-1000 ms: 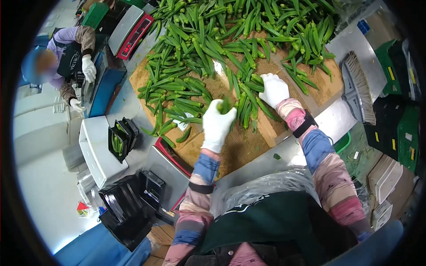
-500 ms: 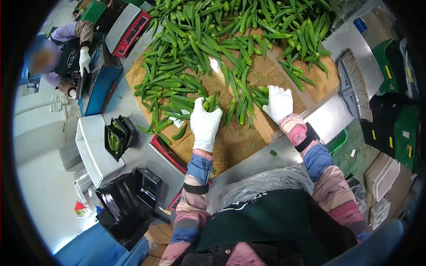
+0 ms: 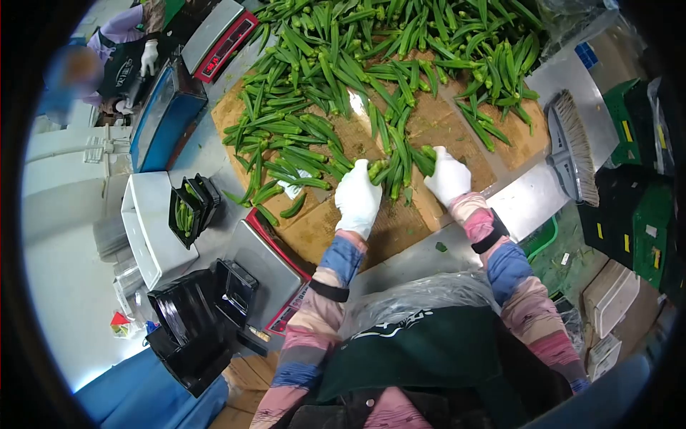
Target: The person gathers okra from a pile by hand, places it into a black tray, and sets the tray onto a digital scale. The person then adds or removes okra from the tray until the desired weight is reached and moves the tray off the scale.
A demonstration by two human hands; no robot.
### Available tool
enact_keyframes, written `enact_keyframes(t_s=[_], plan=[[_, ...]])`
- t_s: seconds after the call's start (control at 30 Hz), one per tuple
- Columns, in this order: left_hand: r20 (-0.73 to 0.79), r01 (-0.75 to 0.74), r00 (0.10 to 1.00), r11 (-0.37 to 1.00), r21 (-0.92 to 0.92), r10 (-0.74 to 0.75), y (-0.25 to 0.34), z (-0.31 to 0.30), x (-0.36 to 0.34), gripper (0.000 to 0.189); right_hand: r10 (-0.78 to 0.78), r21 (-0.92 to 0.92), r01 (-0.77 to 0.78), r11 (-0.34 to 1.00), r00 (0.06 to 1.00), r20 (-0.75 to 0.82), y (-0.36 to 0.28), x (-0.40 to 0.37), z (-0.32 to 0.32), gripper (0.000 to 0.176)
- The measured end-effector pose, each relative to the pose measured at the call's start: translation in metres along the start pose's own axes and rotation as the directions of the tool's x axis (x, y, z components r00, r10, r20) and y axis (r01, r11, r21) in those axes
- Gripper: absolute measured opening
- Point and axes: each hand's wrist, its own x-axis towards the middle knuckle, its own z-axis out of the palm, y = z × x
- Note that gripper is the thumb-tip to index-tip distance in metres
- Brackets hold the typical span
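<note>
Two gloved hands are being logged at the near edge of the okra pile (image 3: 336,64). Left hand (image 3: 357,196) status? — A

A small okra bunch (image 3: 376,170) is being gripped by it, fingers (image 3: 351,179) wrapped tight round the pods. The bunch is being held just over the cardboard sheet (image 3: 321,229), touching the pile's near fringe. — B

Right hand (image 3: 448,179)? — A

It is being pressed onto pods just right of the bunch. Fingers are being shown curled over a pod or two; whether anything is actually being clamped cannot be told. The two hands are being held near each other, not touching. — B

Where is the pile being carried? — A

On the cardboard sheet, which is being carried by the metal surface (image 3: 500,207). Most pods are being shown at the far side; bare cardboard is being shown under the wrists. — B

Surroundings? — A

A scale (image 3: 275,275) with a red front is being shown just left of the left forearm, at the sheet's near corner. A black tray (image 3: 187,214) holding a few pods is being carried by a white unit (image 3: 146,236) further left. A stack of black trays (image 3: 193,322) is being shown below that. A brush (image 3: 572,146) is being shown lying right of the sheet. A co-worker's gloved hand (image 3: 149,56) is being shown far left, well apart. — B
</note>
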Motion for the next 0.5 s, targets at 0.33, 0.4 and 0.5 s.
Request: enact_keyframes(t_s=[0.33, 0.4, 0.5], plan=[[0.475, 0.491, 0.871, -0.156, -0.857, 0.126, -0.038, -0.04, -0.029, 0.037, 0.015, 0.139, -0.009, 0.99, 0.999, -0.04, -0.062, 0.042, -0.005, 0.061], [0.461, 0.467, 0.883, -0.269, -0.842, 0.088, -0.026, -0.044, -0.037, 0.036, -0.028, -0.061, 0.027, 0.998, 1.0, -0.004, -0.07, 0.055, 0.008, 0.061], [0.458, 0.466, 0.882, -0.336, -0.819, 0.106, -0.03, -0.05, -0.047, 0.043, 0.008, 0.07, -0.009, 0.998, 1.0, 0.011, -0.067, 0.053, -0.006, 0.057]])
